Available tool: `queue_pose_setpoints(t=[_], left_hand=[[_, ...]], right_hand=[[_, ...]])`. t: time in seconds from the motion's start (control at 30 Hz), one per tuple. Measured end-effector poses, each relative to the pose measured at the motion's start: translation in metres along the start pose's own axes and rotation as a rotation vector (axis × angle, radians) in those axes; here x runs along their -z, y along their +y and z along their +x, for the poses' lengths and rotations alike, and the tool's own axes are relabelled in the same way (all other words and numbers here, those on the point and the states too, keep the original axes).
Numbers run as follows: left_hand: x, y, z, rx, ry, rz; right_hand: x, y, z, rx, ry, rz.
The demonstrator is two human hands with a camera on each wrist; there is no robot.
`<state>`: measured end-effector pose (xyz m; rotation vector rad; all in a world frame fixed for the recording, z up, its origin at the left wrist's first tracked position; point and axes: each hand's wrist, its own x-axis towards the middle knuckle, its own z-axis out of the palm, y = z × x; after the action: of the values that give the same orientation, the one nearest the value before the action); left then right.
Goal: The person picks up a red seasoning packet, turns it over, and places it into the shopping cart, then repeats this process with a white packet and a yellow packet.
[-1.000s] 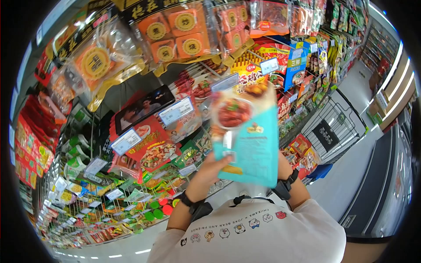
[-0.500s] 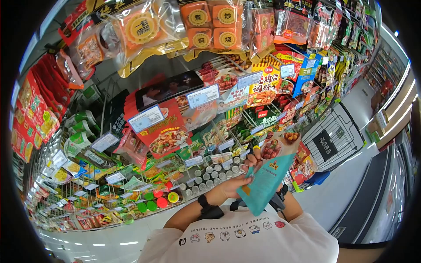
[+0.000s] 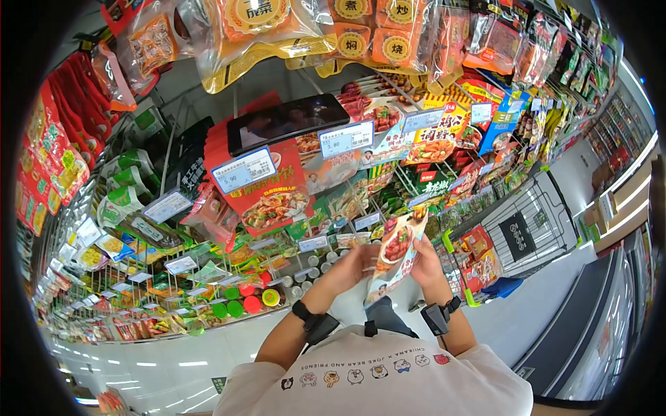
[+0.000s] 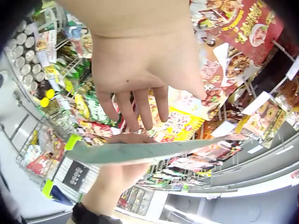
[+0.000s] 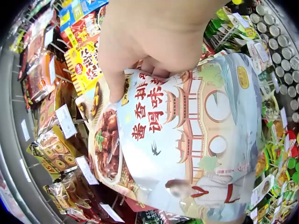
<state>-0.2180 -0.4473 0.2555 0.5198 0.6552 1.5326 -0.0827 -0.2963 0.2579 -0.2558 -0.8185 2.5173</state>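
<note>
A seasoning packet (image 3: 394, 253), its front showing a bowl of braised meat and red lettering, is held up before the white T-shirt. My right hand (image 3: 428, 265) grips it at one edge; in the right wrist view the thumb presses on the printed face of the packet (image 5: 182, 135). My left hand (image 3: 349, 269) is beside the packet on the other side. Seen from the left wrist, the palm of that hand (image 4: 140, 65) faces the packet with loosely bent fingers and nothing in them. The packet appears there edge-on (image 4: 135, 153), with the right hand around it.
Shelves of hanging food packets fill the left and front. A black phone-like screen (image 3: 288, 123) lies on red packets behind price tags (image 3: 244, 170). Jars with red and green lids (image 3: 252, 304) stand low. A shopping cart (image 3: 527, 222) holding packets is at the right, beside a dark freezer case (image 3: 583, 312).
The packet has turned from its teal back to its printed front and moved lower. My left hand, which held it earlier, has let go; my right hand holds it now. The view has shifted slightly.
</note>
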Motion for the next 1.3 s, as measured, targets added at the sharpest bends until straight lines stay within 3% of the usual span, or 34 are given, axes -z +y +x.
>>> queue_pose_setpoints(t=[0.07, 0.17, 0.27, 0.37, 0.5, 0.8, 0.9, 0.97, 1.1, 1.3], left_hand=[[0.001, 0.020, 0.013, -0.164, -0.032, 0.050], [-0.015, 0.049, 0.033, -0.432, 0.130, 0.281], [-0.023, 0.071, 0.060, -0.399, 0.361, 0.548], [-0.060, 0.094, 0.084, -0.589, 0.449, 0.512], [-0.046, 0.099, 0.108, -0.619, 0.483, 0.573], [-0.052, 0.109, 0.130, -0.902, 0.618, 0.791], [-0.041, 0.107, 0.124, -0.960, 0.601, 0.876], [-0.043, 0.107, 0.124, -0.977, 0.559, 0.741], [-0.036, 0.109, 0.131, -0.994, 0.592, 0.620], [-0.036, 0.124, 0.134, -0.938, 0.597, 0.672]], right_hand=[[-0.006, -0.012, 0.015, 0.044, 0.056, -0.032], [-0.024, -0.038, 0.036, 0.096, 0.095, -0.110], [-0.023, -0.063, 0.060, 0.152, 0.074, -0.236], [-0.031, -0.087, 0.083, 0.186, 0.044, -0.321], [-0.024, -0.106, 0.110, 0.212, -0.027, -0.373], [-0.022, -0.132, 0.150, 0.230, -0.139, -0.485], [-0.027, -0.133, 0.157, 0.214, -0.190, -0.501], [-0.030, -0.134, 0.158, 0.223, -0.221, -0.506], [-0.036, -0.131, 0.163, 0.285, -0.191, -0.520], [-0.045, -0.128, 0.166, 0.296, -0.098, -0.494]])
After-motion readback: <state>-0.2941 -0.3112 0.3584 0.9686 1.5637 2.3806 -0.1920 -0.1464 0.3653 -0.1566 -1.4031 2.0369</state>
